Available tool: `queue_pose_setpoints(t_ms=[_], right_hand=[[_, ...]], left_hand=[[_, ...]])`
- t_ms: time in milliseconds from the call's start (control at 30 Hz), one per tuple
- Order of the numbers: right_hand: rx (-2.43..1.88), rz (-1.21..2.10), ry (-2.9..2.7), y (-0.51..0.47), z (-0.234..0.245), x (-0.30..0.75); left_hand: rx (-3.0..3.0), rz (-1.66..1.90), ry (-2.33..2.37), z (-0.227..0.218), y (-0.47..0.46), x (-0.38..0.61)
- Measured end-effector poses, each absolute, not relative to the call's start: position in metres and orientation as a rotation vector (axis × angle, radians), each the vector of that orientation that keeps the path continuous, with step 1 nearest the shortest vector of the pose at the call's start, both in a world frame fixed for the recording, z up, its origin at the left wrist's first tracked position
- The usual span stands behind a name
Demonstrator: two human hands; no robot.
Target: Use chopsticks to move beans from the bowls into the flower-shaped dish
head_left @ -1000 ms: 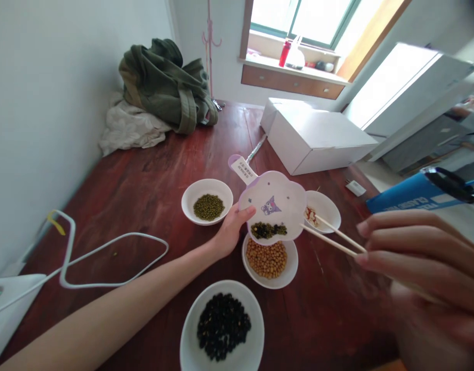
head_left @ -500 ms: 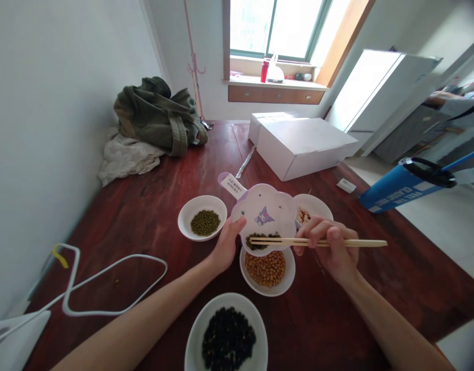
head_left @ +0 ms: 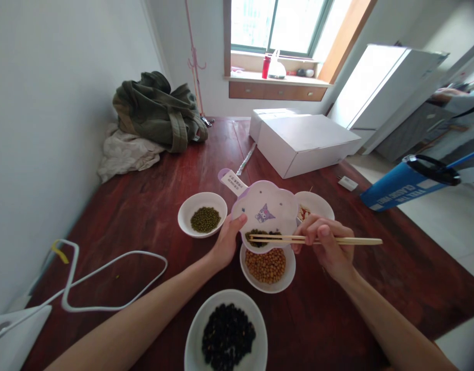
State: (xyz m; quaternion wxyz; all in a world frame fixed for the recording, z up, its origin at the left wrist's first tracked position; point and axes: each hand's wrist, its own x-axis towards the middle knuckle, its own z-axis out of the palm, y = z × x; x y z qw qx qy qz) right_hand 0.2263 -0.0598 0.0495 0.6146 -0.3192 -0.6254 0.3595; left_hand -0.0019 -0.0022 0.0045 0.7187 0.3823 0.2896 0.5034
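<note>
My left hand (head_left: 228, 239) grips the left rim of a flower-shaped plate (head_left: 277, 198) with a purple edge, a cartoon print and a labelled handle. The plate is tilted toward me, and green beans (head_left: 256, 238) with a few dark ones lie along its near edge. Pinched in my right hand (head_left: 332, 245) is a pair of wooden chopsticks (head_left: 349, 241), their tips over those beans. Below the plate, partly covered by it, stands a bowl of yellow-brown beans (head_left: 266, 267). A bowl of green beans (head_left: 205, 220) is to the left; a bowl of black beans (head_left: 228, 330) is nearest me.
Behind my right hand a white bowl (head_left: 321, 203) shows reddish-white pieces. A white box (head_left: 310, 141), blue tumbler (head_left: 405, 183) and small white adapter (head_left: 347, 183) stand to the right. At left are a green bag (head_left: 155, 113) and a white cable (head_left: 117, 257).
The chopsticks and right hand have shifted very slightly left, tips still at the beans. The whole view has tilted a little; the left hand keeps its hold on the plate.
</note>
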Motion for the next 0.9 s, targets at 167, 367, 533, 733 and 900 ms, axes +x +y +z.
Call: queue_pose_setpoints(t_ms=[167, 367, 533, 733, 900], right_hand=[[-0.727, 0.865, -1.388, -0.0578, 0.0457, 0.2278], [-0.655, 0.897, -1.259, -0.0549, 0.0509, 0.2306], [-0.667, 0.898, -1.285, -0.0559, 0.0546, 0.2348], [-0.698, 0.882, -1.394, -0.0576, 0.051, 0.2328], [-0.715, 0.852, -1.432, -0.0566, 0.0482, 0.2334]], left_hand=[[0.849, 1.112, 0.633, 0.0041, -0.002, -0.0017], [0.832, 1.113, 0.662, 0.0031, -0.0023, -0.0024], [0.838, 1.118, 0.644, 0.0063, -0.0025, -0.002], [0.843, 1.111, 0.643, 0.0059, -0.0021, -0.0024], [0.843, 1.114, 0.648, 0.0053, -0.0018, -0.0019]])
